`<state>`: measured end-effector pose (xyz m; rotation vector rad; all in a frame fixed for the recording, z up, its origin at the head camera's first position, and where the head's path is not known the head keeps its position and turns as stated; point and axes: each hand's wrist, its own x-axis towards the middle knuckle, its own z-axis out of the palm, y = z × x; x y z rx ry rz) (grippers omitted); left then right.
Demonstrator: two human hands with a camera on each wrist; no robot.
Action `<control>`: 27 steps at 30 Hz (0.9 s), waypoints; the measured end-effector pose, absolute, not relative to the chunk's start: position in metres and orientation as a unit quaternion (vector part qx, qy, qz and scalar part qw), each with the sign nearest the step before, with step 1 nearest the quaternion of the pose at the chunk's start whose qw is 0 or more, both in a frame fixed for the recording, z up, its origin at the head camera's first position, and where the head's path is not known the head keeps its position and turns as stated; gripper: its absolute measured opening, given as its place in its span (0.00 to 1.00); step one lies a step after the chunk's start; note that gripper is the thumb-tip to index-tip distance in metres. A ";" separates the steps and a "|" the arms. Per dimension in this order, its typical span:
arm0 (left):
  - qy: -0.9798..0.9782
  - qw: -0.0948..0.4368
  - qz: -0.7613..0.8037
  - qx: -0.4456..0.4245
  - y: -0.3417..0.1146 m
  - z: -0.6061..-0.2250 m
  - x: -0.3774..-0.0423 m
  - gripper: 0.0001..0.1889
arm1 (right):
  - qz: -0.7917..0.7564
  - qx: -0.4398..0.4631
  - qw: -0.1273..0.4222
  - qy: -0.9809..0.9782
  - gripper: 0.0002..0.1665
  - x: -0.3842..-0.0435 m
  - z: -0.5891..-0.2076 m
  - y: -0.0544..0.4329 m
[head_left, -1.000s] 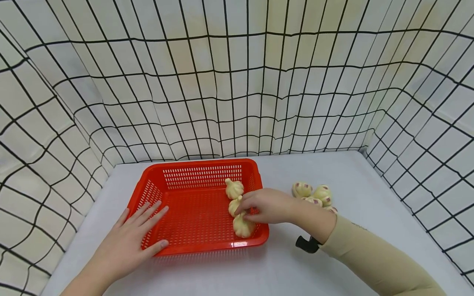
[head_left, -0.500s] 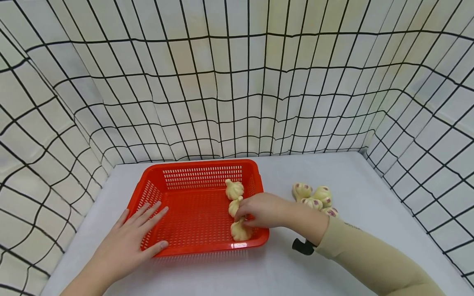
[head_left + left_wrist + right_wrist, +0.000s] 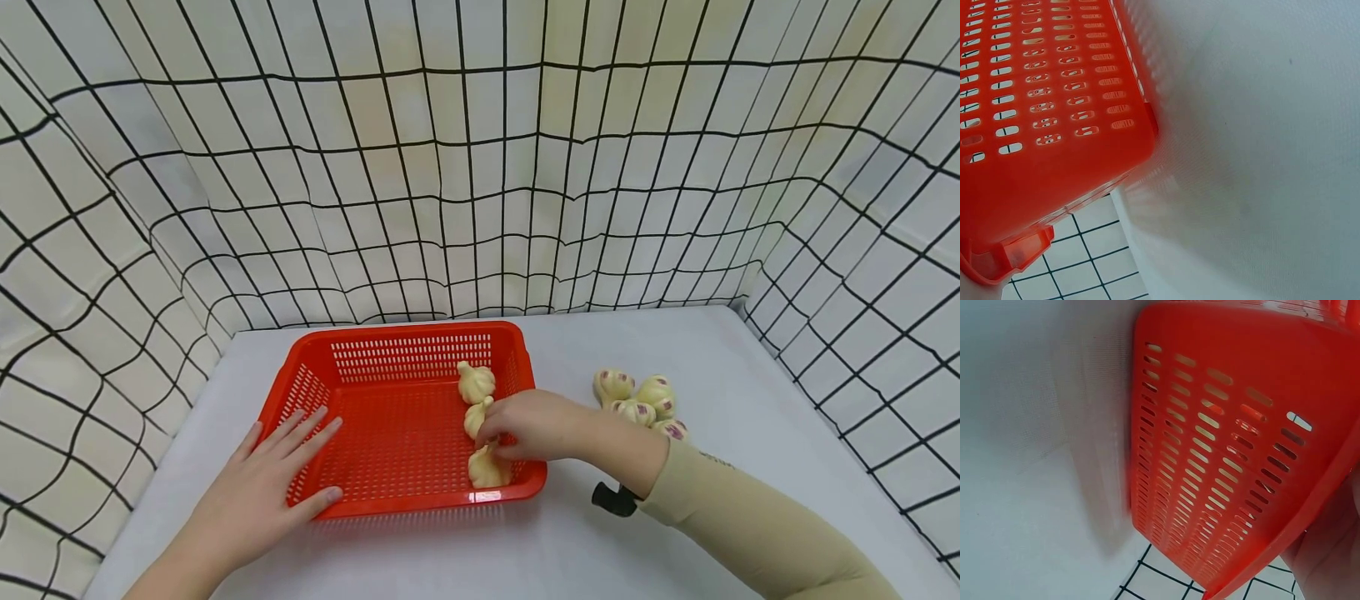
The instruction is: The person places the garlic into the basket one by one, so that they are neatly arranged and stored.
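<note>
Inside a red plastic basket, garlic bulbs line the right side: one at the back, a middle garlic bulb and a front garlic bulb. My right hand reaches over the right wall, its bent fingers pinching the top of the front bulb; the fingertips are partly hidden. On the left rim rests my left hand, fingers spread and straight, thumb at the front left corner. The left wrist view shows the basket's slotted wall; the right wrist view shows the slotted right wall.
Several garlic bulbs with purple marks lie in a group on the white tabletop, right of the basket. A black grid net over white sheeting encloses the back and both sides.
My right hand has shifted slightly toward the front, and the front garlic bulb has moved a little left and forward with it. My left hand stays in place.
</note>
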<state>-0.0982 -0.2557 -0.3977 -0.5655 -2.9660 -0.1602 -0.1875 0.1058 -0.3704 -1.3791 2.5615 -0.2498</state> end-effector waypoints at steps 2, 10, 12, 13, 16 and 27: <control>-0.979 0.061 -0.055 -0.189 -0.256 -0.398 -0.098 0.45 | -0.093 -0.467 0.113 0.872 0.14 -0.187 -0.368 0.106; -0.978 0.063 -0.055 -0.192 -0.256 -0.398 -0.098 0.45 | -0.132 -0.450 0.114 0.876 0.15 -0.190 -0.359 0.111; -0.978 0.063 -0.055 -0.192 -0.256 -0.398 -0.098 0.45 | -0.139 -0.447 0.109 0.877 0.14 -0.191 -0.357 0.114; -0.978 0.062 -0.055 -0.192 -0.256 -0.398 -0.098 0.45 | -0.142 -0.449 0.104 0.876 0.14 -0.191 -0.356 0.116; -0.978 0.062 -0.054 -0.191 -0.256 -0.398 -0.098 0.45 | -0.148 -0.449 0.085 0.877 0.14 -0.193 -0.351 0.121; -0.978 0.064 -0.051 -0.193 -0.256 -0.398 -0.099 0.45 | -0.185 -0.414 0.057 0.890 0.12 -0.200 -0.338 0.156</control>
